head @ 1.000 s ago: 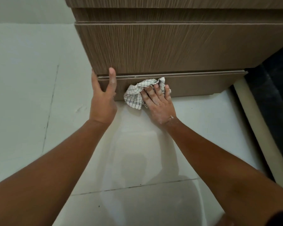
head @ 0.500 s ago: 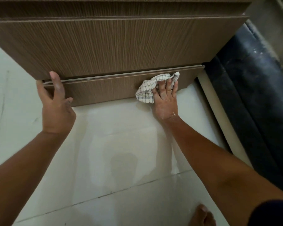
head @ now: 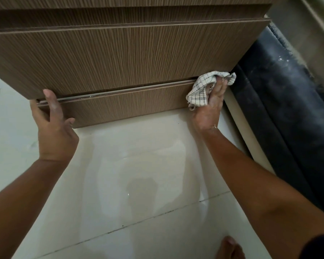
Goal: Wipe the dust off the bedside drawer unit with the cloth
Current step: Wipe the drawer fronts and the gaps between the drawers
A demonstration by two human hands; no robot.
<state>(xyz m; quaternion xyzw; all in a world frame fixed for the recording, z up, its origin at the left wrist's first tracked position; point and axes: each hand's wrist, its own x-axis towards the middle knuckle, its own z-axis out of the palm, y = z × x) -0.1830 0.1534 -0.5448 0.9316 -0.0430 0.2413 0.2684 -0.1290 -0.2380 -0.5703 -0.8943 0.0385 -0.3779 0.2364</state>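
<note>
The brown wood-grain bedside drawer unit (head: pixel 120 57) fills the top of the view, with a low base strip (head: pixel 123 103) under its bottom drawer front. My right hand (head: pixel 209 109) presses a white checked cloth (head: pixel 200 90) against the right end of that strip, at the unit's lower right corner. My left hand (head: pixel 54 128) rests flat on the strip's left end, its fingers reaching up to the gap under the drawer and holding nothing.
Pale glossy floor tiles (head: pixel 138 174) lie below the unit. A dark dusty padded bed side (head: pixel 288 109) with a cream edge runs along the right. A bare foot (head: pixel 230 247) shows at the bottom right.
My right hand has slid the cloth rightward along the base strip, from near the left end to the right corner. My left hand has stayed at the left end.
</note>
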